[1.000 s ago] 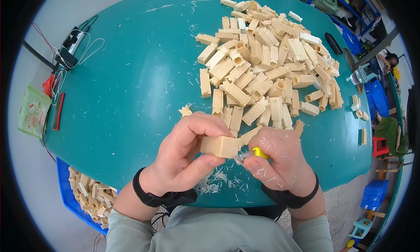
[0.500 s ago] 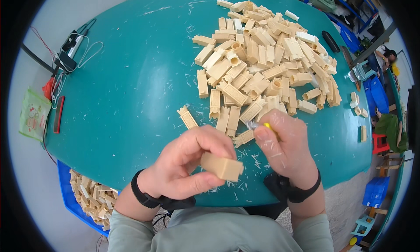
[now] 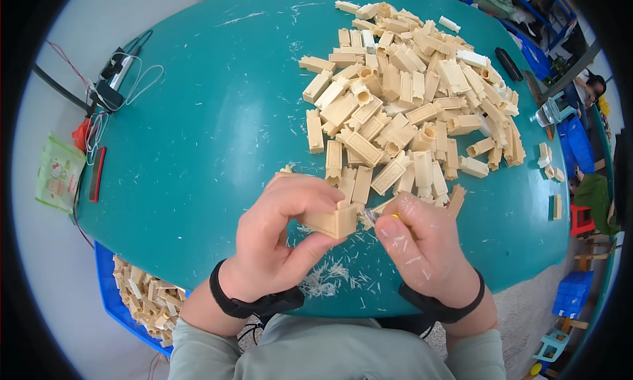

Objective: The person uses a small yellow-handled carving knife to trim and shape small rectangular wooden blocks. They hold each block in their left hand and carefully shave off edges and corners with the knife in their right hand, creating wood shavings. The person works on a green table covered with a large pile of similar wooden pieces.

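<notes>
My left hand (image 3: 280, 238) grips a cream hollow plastic block (image 3: 333, 220) over the near edge of the round teal table (image 3: 211, 149). My right hand (image 3: 425, 248) holds a small knife with a yellow handle (image 3: 395, 216); its blade tip (image 3: 369, 215) touches the block's right edge. Both wrists wear black bands. White plastic shavings (image 3: 323, 281) lie on the table under my hands.
A large heap of similar cream blocks (image 3: 415, 96) covers the table's far right half. A blue crate (image 3: 142, 297) holding more blocks stands on the floor at lower left. Cables and a charger (image 3: 112, 83), a red tool (image 3: 95, 172) and a green packet (image 3: 58, 172) lie at the left. Blue bins stand at right.
My left hand has turned and raised the block back toward the table. My right hand has brought the knife from the pile's edge against the block's right side.
</notes>
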`<state>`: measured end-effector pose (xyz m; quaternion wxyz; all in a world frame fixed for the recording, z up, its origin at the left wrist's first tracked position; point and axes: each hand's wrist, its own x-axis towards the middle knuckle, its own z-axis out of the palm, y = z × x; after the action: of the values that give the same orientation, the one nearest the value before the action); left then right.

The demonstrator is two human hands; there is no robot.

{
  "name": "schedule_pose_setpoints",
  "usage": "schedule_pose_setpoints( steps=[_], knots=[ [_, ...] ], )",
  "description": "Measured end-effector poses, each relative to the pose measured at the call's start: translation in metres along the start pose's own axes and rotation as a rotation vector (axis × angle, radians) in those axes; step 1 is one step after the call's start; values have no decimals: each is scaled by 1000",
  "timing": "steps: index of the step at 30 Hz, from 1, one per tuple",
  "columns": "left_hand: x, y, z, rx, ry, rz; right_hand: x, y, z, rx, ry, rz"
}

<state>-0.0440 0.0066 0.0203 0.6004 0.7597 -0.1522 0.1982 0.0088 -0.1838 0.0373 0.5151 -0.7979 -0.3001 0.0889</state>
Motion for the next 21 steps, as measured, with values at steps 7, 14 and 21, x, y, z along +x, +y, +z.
schedule_pose_setpoints(
  steps=[7,14,21],
  knots=[
    [3,1,2,382,9,221,-1,3,4,-33,5,-36],
    [5,2,2,461,-17,300,0,5,6,-95,33,-52],
    [6,4,-3,330,-76,226,7,12,0,-195,45,76]
  ],
)
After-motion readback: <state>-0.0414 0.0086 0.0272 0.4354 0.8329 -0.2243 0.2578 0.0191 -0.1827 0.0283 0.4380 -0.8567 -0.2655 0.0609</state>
